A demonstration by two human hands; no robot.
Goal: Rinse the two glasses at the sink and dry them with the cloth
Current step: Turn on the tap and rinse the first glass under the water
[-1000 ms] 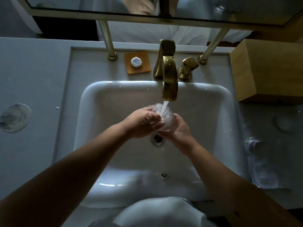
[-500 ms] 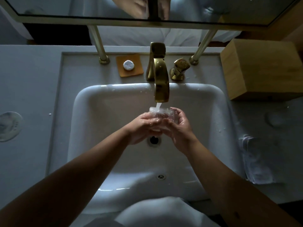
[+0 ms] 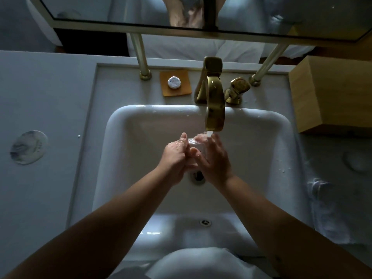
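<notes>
Clear glass (image 3: 198, 142) sits clasped between both wet hands (image 3: 196, 158) under the faucet (image 3: 215, 109).

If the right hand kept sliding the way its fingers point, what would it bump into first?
Probably the water stream just past the fingertips of the right hand, then the gold faucet spout above it. Depth is hard to judge here, so the hand might pass under the spout and reach the back wall of the sink.

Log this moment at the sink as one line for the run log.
stage: rinsing | left hand + right hand: both on clear drinking glass | brass tap: running | white cloth: unused
</notes>
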